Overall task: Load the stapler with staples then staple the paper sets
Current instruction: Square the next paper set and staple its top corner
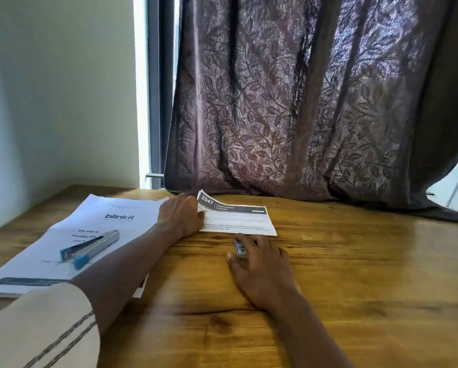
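A small printed paper set [238,219] headed "2947" lies on the wooden table [355,274] near the curtain, its top-left corner curled up. My left hand [180,216] grips its left edge, thumb on the sheet. Just in front of the paper lies a small staple box [240,250]. My right hand [262,264] lies over the box with fairly straight, spread fingers touching it. A blue and silver stapler [90,248] lies hinged open on a large white "blinkit" paper set [63,235] at the left, away from both hands.
A dark leaf-patterned curtain [315,102] hangs down to the table's far edge. A white wall [58,88] borders the table on the left. A tiny bent staple [306,237] lies on the wood right of the small paper.
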`<act>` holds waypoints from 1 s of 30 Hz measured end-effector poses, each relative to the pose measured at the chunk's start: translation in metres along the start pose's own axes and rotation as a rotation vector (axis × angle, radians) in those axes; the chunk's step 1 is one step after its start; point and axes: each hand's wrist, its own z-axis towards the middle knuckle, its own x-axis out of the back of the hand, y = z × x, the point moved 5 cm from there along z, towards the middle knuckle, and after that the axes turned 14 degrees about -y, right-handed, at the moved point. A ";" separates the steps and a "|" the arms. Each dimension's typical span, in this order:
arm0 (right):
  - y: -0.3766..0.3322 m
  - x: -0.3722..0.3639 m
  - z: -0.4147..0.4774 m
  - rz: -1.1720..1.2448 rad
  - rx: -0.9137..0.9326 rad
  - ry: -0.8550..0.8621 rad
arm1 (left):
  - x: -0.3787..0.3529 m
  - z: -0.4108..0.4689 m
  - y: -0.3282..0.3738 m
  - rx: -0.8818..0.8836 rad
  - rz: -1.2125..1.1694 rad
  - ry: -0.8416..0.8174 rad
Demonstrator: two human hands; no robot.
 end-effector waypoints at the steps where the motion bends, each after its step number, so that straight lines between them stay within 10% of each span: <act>1: 0.001 0.000 0.000 0.001 0.002 -0.004 | 0.001 -0.001 0.002 0.002 0.028 -0.007; 16: -0.069 0.012 -0.008 -0.114 0.134 0.241 | 0.084 -0.148 -0.128 0.050 -0.029 -0.049; 30: -0.186 -0.027 0.088 -0.048 -0.248 -0.073 | 0.063 -0.151 -0.174 0.073 -0.225 0.037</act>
